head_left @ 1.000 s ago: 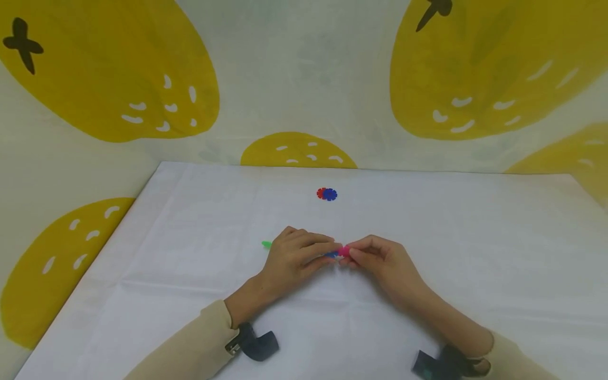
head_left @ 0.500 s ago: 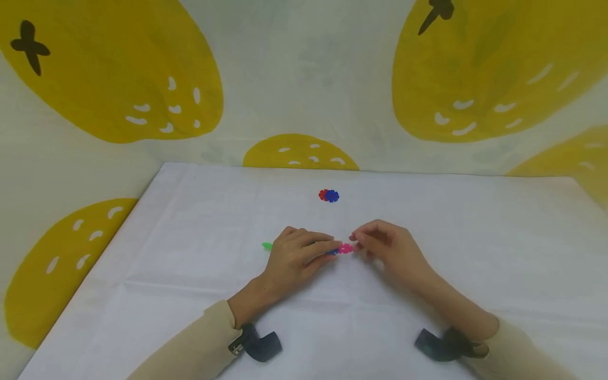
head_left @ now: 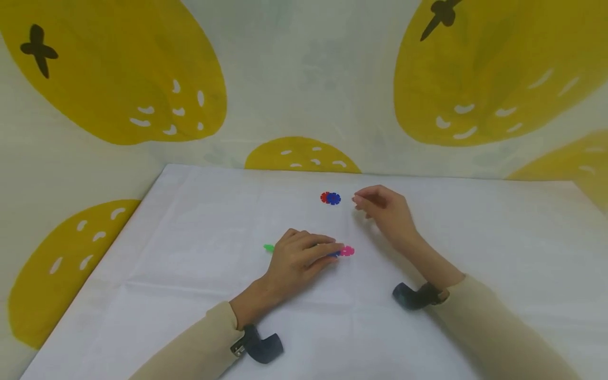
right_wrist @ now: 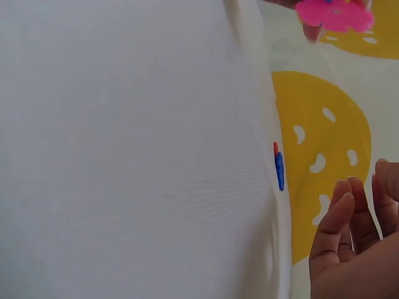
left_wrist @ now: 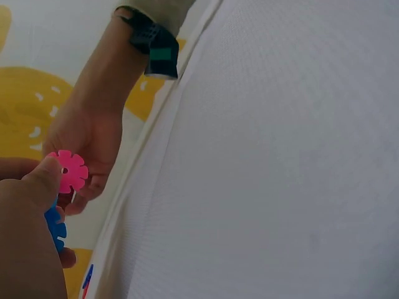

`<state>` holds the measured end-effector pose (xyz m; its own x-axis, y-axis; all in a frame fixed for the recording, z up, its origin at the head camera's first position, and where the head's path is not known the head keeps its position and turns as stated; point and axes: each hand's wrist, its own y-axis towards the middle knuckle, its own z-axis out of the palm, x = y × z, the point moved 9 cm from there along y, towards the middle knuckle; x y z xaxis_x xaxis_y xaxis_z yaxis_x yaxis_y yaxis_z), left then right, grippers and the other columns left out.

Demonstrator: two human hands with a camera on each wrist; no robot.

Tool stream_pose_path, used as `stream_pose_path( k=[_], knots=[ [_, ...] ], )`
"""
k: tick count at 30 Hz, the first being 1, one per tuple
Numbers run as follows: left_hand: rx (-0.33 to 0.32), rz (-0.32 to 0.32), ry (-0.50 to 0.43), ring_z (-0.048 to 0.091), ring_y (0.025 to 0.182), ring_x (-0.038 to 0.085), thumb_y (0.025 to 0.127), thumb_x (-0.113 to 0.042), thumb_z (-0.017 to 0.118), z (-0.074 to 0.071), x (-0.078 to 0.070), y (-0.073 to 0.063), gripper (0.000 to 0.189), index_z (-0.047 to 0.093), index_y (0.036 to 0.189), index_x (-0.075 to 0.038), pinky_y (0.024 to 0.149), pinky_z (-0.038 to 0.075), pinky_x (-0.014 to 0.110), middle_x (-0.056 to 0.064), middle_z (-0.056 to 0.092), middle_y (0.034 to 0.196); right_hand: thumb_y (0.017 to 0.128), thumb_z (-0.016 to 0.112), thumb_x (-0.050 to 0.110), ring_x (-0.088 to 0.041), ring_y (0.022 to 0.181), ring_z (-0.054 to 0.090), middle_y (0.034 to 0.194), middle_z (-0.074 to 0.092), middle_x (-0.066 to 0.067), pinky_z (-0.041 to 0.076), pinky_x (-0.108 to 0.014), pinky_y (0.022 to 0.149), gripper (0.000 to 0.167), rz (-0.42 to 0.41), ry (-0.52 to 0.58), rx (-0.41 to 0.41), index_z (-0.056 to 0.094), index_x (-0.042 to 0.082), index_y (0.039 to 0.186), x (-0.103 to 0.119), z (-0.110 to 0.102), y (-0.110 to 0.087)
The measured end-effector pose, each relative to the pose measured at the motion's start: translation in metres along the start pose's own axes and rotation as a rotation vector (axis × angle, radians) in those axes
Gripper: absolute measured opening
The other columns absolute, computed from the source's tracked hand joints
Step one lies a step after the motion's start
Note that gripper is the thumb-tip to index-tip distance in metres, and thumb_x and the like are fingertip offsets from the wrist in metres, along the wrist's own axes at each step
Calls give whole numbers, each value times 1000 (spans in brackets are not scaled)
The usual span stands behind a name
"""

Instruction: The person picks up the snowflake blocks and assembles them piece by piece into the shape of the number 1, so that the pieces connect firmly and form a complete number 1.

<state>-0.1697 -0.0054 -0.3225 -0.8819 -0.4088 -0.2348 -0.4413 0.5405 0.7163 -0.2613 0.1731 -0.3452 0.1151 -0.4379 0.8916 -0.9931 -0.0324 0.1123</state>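
My left hand (head_left: 301, 258) holds a joined row of notched plastic snowflake discs above the table. A green disc (head_left: 268, 248) sticks out past its far-left side, and a pink disc (head_left: 348, 250) shows beyond the fingertips. Between them is a blue disc (left_wrist: 57, 232), partly covered by the thumb and fingers; the rest of the row is hidden in the hand. Farther back, my right hand (head_left: 387, 214) hovers with relaxed, bent fingers and nothing between them. Just left of its fingertips lie a red disc (head_left: 324, 197) and a blue disc (head_left: 334, 198), the blue overlapping the red.
A white cloth (head_left: 190, 211) with faint creases covers the table. Behind and to the left hangs a pale curtain (head_left: 309, 79) printed with big yellow fruit. Dark wrist mounts (head_left: 265, 348) are strapped at both cuffs.
My right hand has let go of the pink disc and moved away toward the back, near the red and blue discs. The left hand keeps its hold on the row.
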Motion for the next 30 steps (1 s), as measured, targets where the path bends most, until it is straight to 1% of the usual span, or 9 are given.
stream_pose_path(
  k=[3, 7, 11, 13, 17, 24, 30],
  knots=[
    [1, -2, -1, 63, 96, 8, 77, -21, 81, 1, 0, -1, 35, 73, 111, -19, 76, 42, 23, -3, 70, 102, 93, 63, 33, -23, 92, 63, 106, 66, -7, 53, -26, 73, 31, -13, 15, -15, 63, 9, 112, -2, 4, 9],
    [4, -8, -8, 63, 96, 8, 78, -21, 80, 1, 1, -1, 34, 73, 112, -20, 77, 40, 23, -4, 70, 103, 93, 64, 28, -20, 94, 60, 107, 65, -3, 52, -24, 73, 25, 8, -30, -13, 64, 11, 113, -6, 13, 19],
    [1, -3, -6, 63, 98, 7, 78, -21, 80, 0, 0, -1, 34, 73, 112, -19, 78, 41, 23, -4, 70, 103, 94, 63, 24, -19, 96, 58, 108, 64, -1, 52, -28, 77, 22, 53, -69, -9, 65, 13, 113, -12, 22, 28],
    [-4, 4, -2, 63, 98, 7, 79, -22, 79, 0, -1, -1, 34, 73, 111, -19, 78, 41, 24, -4, 70, 102, 93, 63, 23, -20, 97, 58, 109, 64, -1, 52, -31, 80, 22, 68, -70, -5, 66, 13, 113, -13, 25, 31],
    [-6, 11, 6, 63, 99, 7, 80, -23, 78, 0, -1, -1, 33, 73, 112, -20, 78, 41, 24, -4, 70, 101, 93, 64, 23, -21, 99, 57, 111, 64, -1, 51, -34, 83, 22, 80, -95, 9, 67, 15, 113, -14, 31, 34],
    [-9, 13, 0, 62, 99, 7, 81, -23, 78, -1, -2, -1, 32, 73, 112, -19, 78, 41, 24, -4, 70, 102, 91, 67, 26, -20, 95, 56, 110, 63, 1, 51, -32, 77, 23, 107, -119, 17, 68, 21, 113, -19, 39, 36],
    [-5, 10, -9, 62, 98, 8, 83, -24, 76, -1, -1, -2, 31, 72, 113, -20, 79, 41, 24, -4, 70, 103, 89, 69, 23, -22, 90, 55, 108, 63, 0, 50, -32, 75, 27, 140, -143, 19, 66, 21, 116, -21, 44, 38]
  ],
)
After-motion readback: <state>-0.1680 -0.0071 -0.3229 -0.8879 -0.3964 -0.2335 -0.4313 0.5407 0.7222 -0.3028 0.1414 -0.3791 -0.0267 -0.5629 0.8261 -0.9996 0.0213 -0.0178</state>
